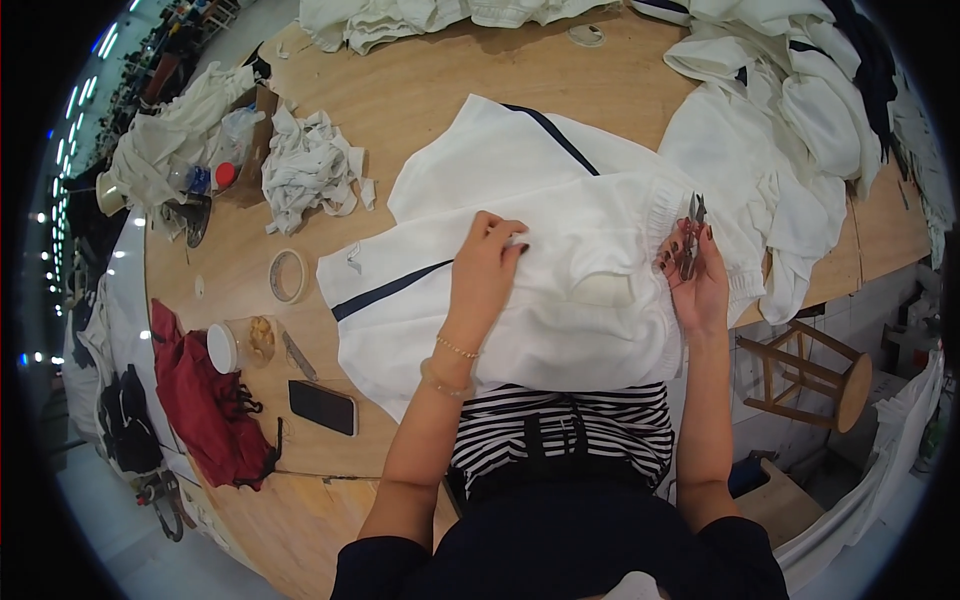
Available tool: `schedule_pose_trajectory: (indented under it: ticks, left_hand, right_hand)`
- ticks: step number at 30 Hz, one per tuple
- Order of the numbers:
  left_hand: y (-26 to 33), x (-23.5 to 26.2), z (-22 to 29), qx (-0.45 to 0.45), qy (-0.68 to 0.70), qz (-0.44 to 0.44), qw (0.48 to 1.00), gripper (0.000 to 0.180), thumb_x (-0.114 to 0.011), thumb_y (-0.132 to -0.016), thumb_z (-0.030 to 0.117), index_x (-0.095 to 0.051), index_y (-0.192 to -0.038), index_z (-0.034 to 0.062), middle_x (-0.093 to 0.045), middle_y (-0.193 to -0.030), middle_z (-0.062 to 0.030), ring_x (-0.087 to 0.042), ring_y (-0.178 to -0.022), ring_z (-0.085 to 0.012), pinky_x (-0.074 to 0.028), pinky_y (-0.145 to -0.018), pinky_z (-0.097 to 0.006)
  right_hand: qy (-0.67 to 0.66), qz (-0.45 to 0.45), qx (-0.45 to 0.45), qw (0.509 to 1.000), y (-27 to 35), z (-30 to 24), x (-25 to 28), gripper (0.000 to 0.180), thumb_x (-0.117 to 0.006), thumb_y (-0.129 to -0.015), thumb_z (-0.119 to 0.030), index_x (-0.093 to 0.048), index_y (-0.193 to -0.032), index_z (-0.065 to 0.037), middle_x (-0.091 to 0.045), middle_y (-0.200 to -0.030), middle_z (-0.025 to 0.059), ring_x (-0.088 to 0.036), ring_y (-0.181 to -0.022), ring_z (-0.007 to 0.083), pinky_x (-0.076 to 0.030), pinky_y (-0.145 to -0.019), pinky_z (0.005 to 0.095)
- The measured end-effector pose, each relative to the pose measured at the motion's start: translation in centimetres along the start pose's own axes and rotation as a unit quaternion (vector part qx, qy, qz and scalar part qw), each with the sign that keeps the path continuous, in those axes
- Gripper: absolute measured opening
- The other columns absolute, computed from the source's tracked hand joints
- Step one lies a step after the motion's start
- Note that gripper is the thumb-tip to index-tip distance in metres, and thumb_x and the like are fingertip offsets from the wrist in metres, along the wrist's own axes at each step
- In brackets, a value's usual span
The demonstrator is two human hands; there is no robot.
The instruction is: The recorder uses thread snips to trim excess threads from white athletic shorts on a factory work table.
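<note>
White shorts (590, 235) with a gathered elastic waistband and dark navy side stripes lie spread on the table in front of me. My left hand (488, 262) rests over the middle of them, thumb and fingers drawn together in a pinch on the cloth. At the waistband on the right, my right hand (695, 270) is closed around small metal thread snips (697, 208), whose blades point away from me. The palm side of this hand is turned up, and its fingers touch or nearly touch the waistband.
Left of the shorts are a tape roll (289, 276), a black phone (322, 407), a clear jar (250, 343), red cloth (205, 400) and white scraps (312, 165). More white garments (760, 150) heap at the right. A wooden stool (815, 375) stands beyond the table's right edge.
</note>
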State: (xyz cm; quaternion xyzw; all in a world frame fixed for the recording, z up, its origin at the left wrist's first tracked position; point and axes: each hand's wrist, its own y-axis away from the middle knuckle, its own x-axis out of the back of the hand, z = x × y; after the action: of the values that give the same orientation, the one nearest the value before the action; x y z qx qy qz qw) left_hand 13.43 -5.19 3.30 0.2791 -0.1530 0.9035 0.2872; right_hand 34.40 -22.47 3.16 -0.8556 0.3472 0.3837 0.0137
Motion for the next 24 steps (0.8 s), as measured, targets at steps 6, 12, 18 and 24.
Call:
schedule_pose_trajectory:
  ticks: [6, 12, 18, 24]
  left_hand:
    - [-0.8, 0.5, -0.6, 0.004, -0.002, -0.055, 0.998, 0.008, -0.06, -0.081, -0.001, -0.06, -0.086, 0.0049, -0.057, -0.086, -0.0062, -0.057, -0.066, -0.0201, -0.045, -0.06, -0.031]
    - [-0.5, 0.7, -1.6, 0.088, 0.155, -0.022, 0.984, 0.007, -0.056, -0.083, -0.004, -0.058, -0.089, -0.0011, -0.062, -0.075, -0.0133, -0.059, -0.066, -0.0188, -0.047, -0.063, -0.029]
    - [0.1, 0.3, -1.4, -0.033, 0.019, -0.043, 0.998, 0.013, -0.067, -0.076, 0.003, -0.063, -0.089, 0.0013, -0.054, -0.083, -0.0068, -0.056, -0.076, -0.0224, -0.047, -0.066, -0.031]
    - [0.1, -0.4, -1.7, -0.1, -0.001, 0.032, 0.994, 0.005, -0.064, -0.078, 0.003, -0.063, -0.083, 0.0025, -0.058, -0.083, -0.0059, -0.056, -0.074, -0.0232, -0.047, -0.065, -0.033]
  right_hand:
    - [0.191, -0.031, 0.051, 0.98, 0.2, -1.2, -2.4, 0.022, -0.052, -0.096, -0.021, -0.056, -0.109, -0.003, -0.056, -0.087, 0.0023, -0.054, -0.078, 0.0116, -0.046, -0.073, 0.0249]
    - [0.415, -0.095, 0.099, 0.9, -1.1, -0.8, -6.2, 0.019, -0.055, -0.093, -0.01, -0.057, -0.109, -0.001, -0.06, -0.098, 0.0027, -0.056, -0.086, 0.0088, -0.044, -0.081, 0.022]
    - [0.557, -0.133, 0.122, 0.811, -1.7, 0.5, -8.3, 0.02, -0.066, -0.084, -0.01, -0.059, -0.101, -0.002, -0.06, -0.097, 0.0042, -0.057, -0.087, 0.0126, -0.045, -0.079, 0.026]
    - [0.589, -0.113, 0.165, 0.783, -1.9, 1.5, -8.5, 0.023, -0.068, -0.08, -0.013, -0.06, -0.099, -0.003, -0.06, -0.092, 0.0093, -0.057, -0.086, 0.0225, -0.047, -0.077, 0.0322]
